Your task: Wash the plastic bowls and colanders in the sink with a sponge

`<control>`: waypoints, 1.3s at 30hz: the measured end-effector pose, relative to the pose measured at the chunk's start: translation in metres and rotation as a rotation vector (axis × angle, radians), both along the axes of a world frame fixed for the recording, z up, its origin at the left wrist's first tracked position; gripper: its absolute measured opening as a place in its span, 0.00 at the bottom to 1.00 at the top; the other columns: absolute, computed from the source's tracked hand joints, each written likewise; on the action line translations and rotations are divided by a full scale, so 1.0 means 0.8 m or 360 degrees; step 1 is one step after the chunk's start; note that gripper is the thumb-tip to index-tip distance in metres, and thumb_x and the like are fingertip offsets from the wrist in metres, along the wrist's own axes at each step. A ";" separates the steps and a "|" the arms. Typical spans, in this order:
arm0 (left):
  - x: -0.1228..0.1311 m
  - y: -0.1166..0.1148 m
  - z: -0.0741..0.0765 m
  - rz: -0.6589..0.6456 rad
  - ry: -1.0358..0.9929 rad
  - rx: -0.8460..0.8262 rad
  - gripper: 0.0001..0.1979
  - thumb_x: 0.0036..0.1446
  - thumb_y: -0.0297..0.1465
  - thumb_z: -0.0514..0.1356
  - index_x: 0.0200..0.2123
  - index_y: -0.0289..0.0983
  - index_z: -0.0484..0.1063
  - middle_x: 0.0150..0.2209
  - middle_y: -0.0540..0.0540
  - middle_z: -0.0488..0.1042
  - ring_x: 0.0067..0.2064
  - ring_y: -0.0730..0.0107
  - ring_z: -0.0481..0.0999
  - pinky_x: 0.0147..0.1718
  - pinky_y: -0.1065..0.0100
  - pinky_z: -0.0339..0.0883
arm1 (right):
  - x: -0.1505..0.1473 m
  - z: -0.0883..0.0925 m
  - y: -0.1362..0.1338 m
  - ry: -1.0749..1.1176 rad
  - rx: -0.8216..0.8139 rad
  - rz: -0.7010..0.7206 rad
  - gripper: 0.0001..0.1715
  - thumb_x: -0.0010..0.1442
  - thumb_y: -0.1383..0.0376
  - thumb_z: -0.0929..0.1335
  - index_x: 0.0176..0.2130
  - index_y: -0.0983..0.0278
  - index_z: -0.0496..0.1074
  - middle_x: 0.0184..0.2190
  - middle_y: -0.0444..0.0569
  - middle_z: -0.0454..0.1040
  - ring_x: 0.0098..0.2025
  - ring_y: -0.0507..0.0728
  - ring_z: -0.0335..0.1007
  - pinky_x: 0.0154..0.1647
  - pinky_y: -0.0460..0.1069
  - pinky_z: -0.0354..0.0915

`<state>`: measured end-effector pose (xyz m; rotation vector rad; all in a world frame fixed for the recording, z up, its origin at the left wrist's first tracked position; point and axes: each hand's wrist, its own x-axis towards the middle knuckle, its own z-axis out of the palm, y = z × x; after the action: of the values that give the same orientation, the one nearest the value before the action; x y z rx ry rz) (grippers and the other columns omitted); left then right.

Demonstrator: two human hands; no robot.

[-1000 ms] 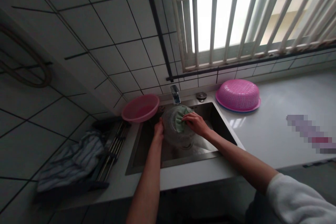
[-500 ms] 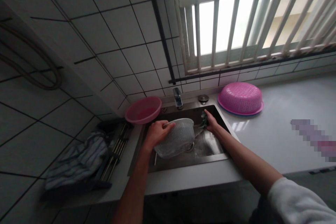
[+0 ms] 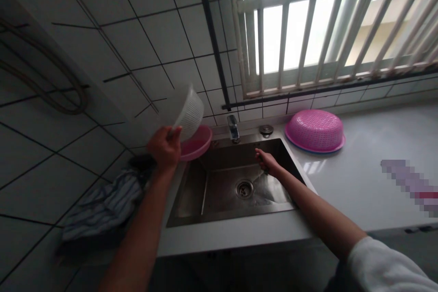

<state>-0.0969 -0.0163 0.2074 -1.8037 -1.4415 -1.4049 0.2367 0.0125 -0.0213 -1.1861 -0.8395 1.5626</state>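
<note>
- Head view: the left hand [image 3: 166, 147] is gripping a white basket [image 3: 190, 116] by its rim, holding it tilted near the pink basin [image 3: 201, 145].
- The right hand [image 3: 268, 163] is clenching a mostly hidden cloth [image 3: 266, 172] over the sink [image 3: 222, 180].
- A pink basket [image 3: 315, 131] is resting upside down beside it.

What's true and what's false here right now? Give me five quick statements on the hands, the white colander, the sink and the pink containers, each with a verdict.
1. The left hand holds the white colander. True.
2. The white colander rests on the sink bottom. False: it is held up, off the bottom of the sink.
3. The right hand is over the sink. True.
4. The drain is covered. False: the drain is in plain view.
5. The pink perforated basket lies upside down on the counter. True.
</note>
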 end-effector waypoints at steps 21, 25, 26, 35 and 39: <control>-0.050 0.068 -0.146 0.0314 0.0811 -0.1015 0.29 0.60 0.59 0.59 0.45 0.39 0.77 0.41 0.34 0.81 0.44 0.44 0.79 0.37 0.62 0.64 | -0.019 -0.023 0.016 -0.0788 0.0253 -0.0079 0.35 0.67 0.38 0.57 0.25 0.62 0.65 0.17 0.42 0.60 0.20 0.52 0.56 0.21 0.46 0.53; -0.054 0.058 -0.150 0.0179 0.1034 -0.1120 0.17 0.68 0.43 0.55 0.49 0.40 0.76 0.47 0.35 0.79 0.50 0.45 0.79 0.43 0.58 0.68 | -0.014 -0.023 0.012 -0.1113 0.0343 0.0081 0.32 0.73 0.48 0.56 0.28 0.64 0.69 0.24 0.48 0.70 0.27 0.54 0.67 0.28 0.47 0.59; -0.055 0.058 -0.153 0.0154 0.1068 -0.1120 0.15 0.69 0.40 0.54 0.49 0.40 0.76 0.47 0.35 0.79 0.51 0.46 0.78 0.44 0.57 0.69 | -0.013 -0.023 0.011 -0.1221 0.0387 0.0156 0.29 0.73 0.52 0.57 0.29 0.64 0.70 0.26 0.50 0.73 0.30 0.55 0.70 0.31 0.46 0.60; 0.001 0.044 -0.136 0.0202 0.0942 -0.0904 0.25 0.66 0.40 0.59 0.64 0.42 0.69 0.58 0.34 0.73 0.58 0.41 0.71 0.56 0.46 0.65 | 0.005 -0.022 -0.015 -0.1605 0.0128 0.1008 0.06 0.64 0.66 0.69 0.38 0.65 0.78 0.20 0.43 0.68 0.22 0.54 0.64 0.29 0.49 0.63; 0.081 0.012 -0.150 -0.0120 0.0664 -0.0704 0.24 0.67 0.37 0.58 0.65 0.44 0.68 0.62 0.39 0.71 0.62 0.48 0.68 0.63 0.50 0.60 | 0.009 -0.011 -0.016 -0.1709 0.0344 0.0956 0.05 0.58 0.66 0.75 0.38 0.63 0.82 0.27 0.46 0.76 0.28 0.55 0.71 0.33 0.48 0.65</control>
<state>-0.0317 -0.0070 0.0873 -2.2703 -1.5420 -0.7017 0.2440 0.0000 -0.0299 -1.7021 -2.1560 1.1213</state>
